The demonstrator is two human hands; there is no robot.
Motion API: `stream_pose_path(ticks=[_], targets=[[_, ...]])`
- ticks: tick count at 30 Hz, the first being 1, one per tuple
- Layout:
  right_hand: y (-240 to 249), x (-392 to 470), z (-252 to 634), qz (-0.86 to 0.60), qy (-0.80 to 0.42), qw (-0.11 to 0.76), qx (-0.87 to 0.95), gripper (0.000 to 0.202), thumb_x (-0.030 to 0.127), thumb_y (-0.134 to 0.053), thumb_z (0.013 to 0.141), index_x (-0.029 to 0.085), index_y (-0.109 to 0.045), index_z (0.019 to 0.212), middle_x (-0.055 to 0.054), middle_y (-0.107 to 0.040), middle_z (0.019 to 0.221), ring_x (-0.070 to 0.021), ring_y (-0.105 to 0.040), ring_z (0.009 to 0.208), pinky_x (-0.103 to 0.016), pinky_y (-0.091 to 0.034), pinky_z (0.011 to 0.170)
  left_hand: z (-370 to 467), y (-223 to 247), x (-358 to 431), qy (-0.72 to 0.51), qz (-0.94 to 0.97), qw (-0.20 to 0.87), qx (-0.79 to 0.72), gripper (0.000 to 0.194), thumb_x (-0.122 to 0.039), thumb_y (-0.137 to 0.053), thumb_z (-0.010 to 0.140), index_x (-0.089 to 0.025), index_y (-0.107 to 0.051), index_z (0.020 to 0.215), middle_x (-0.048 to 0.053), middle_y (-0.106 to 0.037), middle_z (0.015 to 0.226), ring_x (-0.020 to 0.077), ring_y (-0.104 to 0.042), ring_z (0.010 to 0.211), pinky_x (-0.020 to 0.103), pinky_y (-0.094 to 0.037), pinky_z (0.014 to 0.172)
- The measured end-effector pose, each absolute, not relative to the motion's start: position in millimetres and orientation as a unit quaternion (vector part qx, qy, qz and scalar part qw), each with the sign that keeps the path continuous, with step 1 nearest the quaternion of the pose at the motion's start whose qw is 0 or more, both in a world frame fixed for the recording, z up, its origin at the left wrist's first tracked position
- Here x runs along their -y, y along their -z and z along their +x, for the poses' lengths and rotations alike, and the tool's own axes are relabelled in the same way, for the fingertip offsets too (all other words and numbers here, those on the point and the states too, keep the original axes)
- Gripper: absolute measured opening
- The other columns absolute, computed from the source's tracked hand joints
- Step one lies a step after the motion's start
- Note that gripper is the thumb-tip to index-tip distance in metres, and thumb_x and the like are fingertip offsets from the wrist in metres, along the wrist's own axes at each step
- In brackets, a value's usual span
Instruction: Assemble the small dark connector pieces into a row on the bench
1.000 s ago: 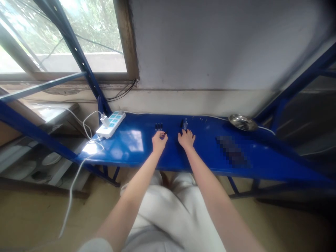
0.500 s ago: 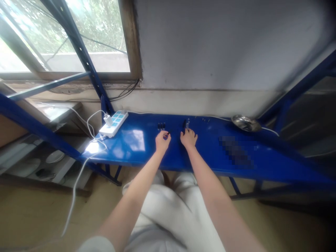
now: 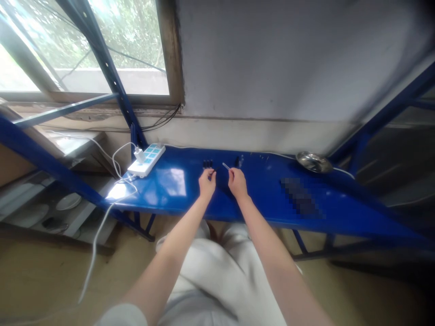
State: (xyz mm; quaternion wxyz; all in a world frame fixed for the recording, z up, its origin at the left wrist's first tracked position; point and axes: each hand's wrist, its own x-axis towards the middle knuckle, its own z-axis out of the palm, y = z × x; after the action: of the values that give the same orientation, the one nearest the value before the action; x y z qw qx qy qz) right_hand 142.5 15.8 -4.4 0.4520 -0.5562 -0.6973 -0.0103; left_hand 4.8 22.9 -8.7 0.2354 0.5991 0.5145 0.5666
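Setting, head view: Glossy blue metal counter (image 3: 170, 190) stood along a pale grey wall, under a wood-framed window with slanted blue steel braces.
Left hand: the left hand (image 3: 206, 183) hovered low over the counter's middle, its fingers pinched together on a small dark piece (image 3: 214, 171) that poked out toward the wall.
Right hand: the right hand (image 3: 237, 182) was just beside the left, its fingers closed on a thin pale stick (image 3: 225, 166), which slanted up and to the left from the fingertips.
Held things: both were tiny; the dark piece looked black and short, the stick slim, straight and whitish. Finer detail was too small to tell.
Small parts behind: a row of little black blocks (image 3: 207, 162) sat near the wall just beyond the left hand; further dark and clear bits (image 3: 239, 160) lay beyond the right hand.
Power strip: a white plastic power strip (image 3: 147, 160) with blue-green sockets lay at the counter's left end, a white cable trailing down.
Dish: a shallow, shiny round metal dish (image 3: 313, 161) rested at the far right.
Blurred patch: a pixelated dark patch lay right of the hands.
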Motion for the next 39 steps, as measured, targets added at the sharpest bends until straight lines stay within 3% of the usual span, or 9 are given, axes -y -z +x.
stream_pose_path(ticks=[18,26,34,39], targets=[[6.5,-17.3,140.5,-0.513,-0.011,0.439,0.738,0.037,0.036,-0.023,0.092,0.018,-0.055,0.087,-0.01,-0.057,0.081,-0.0207,-0.052,0.074,-0.035,-0.043,0.07,2.6,6.2,-22.7,-0.621,0.531,0.257,-0.516,0.015,-0.021,-0.05,0.08,-0.016,-0.06,0.091,0.007,-0.065,0.088,0.015,-0.061,0.083,0.029,-0.047,0.079],[6.5,-16.7,138.7,-0.525,-0.001,0.402,0.75,0.035,0.031,-0.023,0.092,0.018,-0.056,0.088,-0.009,-0.057,0.082,-0.02,-0.051,0.074,-0.034,-0.043,0.072,3.6,7.1,-25.7,-0.59,0.562,0.326,-0.479,0.041,-0.017,-0.048,0.081,-0.019,-0.05,0.121,0.011,-0.056,0.12,0.0167,-0.059,0.095,0.029,-0.048,0.078],[6.6,-18.7,138.0,-0.543,-0.012,0.371,0.753,0.033,0.027,-0.027,0.091,0.015,-0.056,0.101,-0.013,-0.061,0.095,-0.0219,-0.055,0.083,-0.036,-0.043,0.079,5.8,5.9,-23.5,-0.593,0.588,0.315,-0.451,0.026,-0.019,-0.052,0.079,-0.019,-0.062,0.103,0.008,-0.065,0.105,0.0162,-0.061,0.089,0.026,-0.048,0.073],[9.2,-21.0,138.1,-0.54,-0.022,0.362,0.76,0.033,0.024,-0.031,0.089,0.014,-0.054,0.111,-0.013,-0.062,0.101,-0.0228,-0.057,0.088,-0.037,-0.044,0.081,5.2,5.0,-21.7,-0.598,0.593,0.29,-0.455,0.028,-0.019,-0.05,0.08,-0.018,-0.062,0.105,0.008,-0.065,0.106,0.0153,-0.061,0.084,0.026,-0.049,0.071]])
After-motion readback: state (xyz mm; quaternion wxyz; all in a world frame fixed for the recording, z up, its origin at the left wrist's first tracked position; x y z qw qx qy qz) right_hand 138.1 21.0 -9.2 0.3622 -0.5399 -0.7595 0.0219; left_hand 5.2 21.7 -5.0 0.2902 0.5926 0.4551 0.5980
